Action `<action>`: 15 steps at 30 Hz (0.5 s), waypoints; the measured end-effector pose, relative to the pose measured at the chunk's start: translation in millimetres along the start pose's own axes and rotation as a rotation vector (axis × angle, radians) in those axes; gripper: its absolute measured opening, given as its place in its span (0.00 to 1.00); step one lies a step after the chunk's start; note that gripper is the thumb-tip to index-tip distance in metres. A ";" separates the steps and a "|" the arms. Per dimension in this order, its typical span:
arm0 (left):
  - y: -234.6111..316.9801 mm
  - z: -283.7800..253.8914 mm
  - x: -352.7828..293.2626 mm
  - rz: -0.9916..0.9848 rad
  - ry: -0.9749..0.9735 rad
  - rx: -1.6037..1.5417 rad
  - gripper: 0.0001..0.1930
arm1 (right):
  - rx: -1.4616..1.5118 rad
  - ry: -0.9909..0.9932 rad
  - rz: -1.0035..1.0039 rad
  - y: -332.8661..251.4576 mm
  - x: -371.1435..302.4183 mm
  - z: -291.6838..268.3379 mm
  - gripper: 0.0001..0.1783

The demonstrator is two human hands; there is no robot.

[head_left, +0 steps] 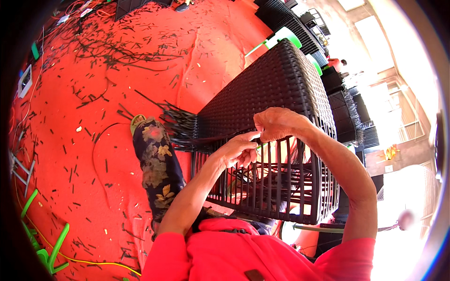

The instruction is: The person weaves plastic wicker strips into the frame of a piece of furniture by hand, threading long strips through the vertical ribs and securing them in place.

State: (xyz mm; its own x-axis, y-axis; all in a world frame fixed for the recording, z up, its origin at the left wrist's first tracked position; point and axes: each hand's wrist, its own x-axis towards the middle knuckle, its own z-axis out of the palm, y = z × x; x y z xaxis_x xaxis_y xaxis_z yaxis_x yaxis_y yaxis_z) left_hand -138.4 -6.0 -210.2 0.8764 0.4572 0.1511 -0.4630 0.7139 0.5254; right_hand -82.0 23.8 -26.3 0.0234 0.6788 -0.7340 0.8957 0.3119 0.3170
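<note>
A dark brown woven rattan piece (262,79), box-like and tilted, stands before me. Its upper part is closely woven; nearer to me, bare upright strips (276,180) run down over an open frame. At the border between the two, my right hand (282,124) bends over the edge with its fingers pinched on a dark weaving strip, whose end is hidden. My left hand (237,149) meets it from the left, index finger stretched to the right fingertips, other fingers loosely curled and apart. A bundle of loose strip ends (180,122) sticks out at the piece's left side.
Red floor covering (154,84) is strewn with dark strip scraps. My leg in flowered trousers (157,161) is left of the piece. A green frame (54,248) and a yellow cable (103,263) lie lower left. Stacked dark woven pieces (344,112) line the right.
</note>
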 end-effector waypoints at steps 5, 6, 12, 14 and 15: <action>-2.7 -10.1 8.5 -0.004 -0.081 -0.017 0.21 | -0.173 -0.015 0.030 -6.9 9.4 2.2 0.14; -3.3 -10.2 5.1 0.003 -0.079 -0.028 0.21 | -0.033 0.015 0.015 -7.5 3.0 -2.5 0.13; -6.8 -7.0 5.5 0.034 -0.058 -0.075 0.26 | -0.042 0.110 0.031 3.6 7.3 10.5 0.12; -8.7 -9.7 5.1 0.063 -0.103 -0.112 0.25 | -0.168 0.109 0.054 -1.0 11.9 13.1 0.12; -9.3 -10.4 4.6 0.078 -0.126 -0.129 0.25 | -0.169 0.096 0.035 -1.2 13.6 13.5 0.11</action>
State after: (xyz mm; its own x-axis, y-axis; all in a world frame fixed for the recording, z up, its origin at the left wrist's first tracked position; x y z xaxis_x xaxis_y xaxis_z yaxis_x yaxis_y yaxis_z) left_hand -131.4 -5.0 -223.1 0.8429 0.4502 0.2949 -0.5366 0.7446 0.3971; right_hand -76.8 23.6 -44.8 0.0033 0.7489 -0.6627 0.8077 0.3887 0.4433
